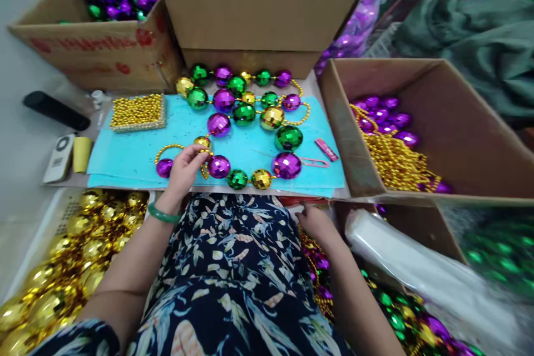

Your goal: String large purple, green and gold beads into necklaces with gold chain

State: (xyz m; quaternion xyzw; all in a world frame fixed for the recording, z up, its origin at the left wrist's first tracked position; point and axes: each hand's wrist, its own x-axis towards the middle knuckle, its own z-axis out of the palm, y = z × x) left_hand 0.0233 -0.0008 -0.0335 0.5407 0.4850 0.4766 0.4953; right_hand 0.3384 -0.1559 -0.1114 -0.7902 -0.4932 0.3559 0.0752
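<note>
My left hand (187, 166), with a green bangle at the wrist, pinches a short strand of small gold beads (204, 170) at the left end of a large bead necklace. Purple, green and gold faceted balls of the necklace (287, 165) curve over the blue sheet (250, 144). Beside that hand lies a purple ball (164, 167) with a loop of gold beads. My right hand (316, 221) is low at the table's front edge, its fingers curled together; what they hold, if anything, is hidden. A pink needle threader-like tool (315, 162) and a small pink packet (326, 149) lie nearby.
A tray of gold beads (137, 113) sits at the back left. Cardboard boxes (262, 14) line the back; another box (354, 139) with purple balls and gold strands stands right. Gold balls (83, 233) fill a crate at lower left. A plastic-wrapped white roll (417, 256) lies lower right.
</note>
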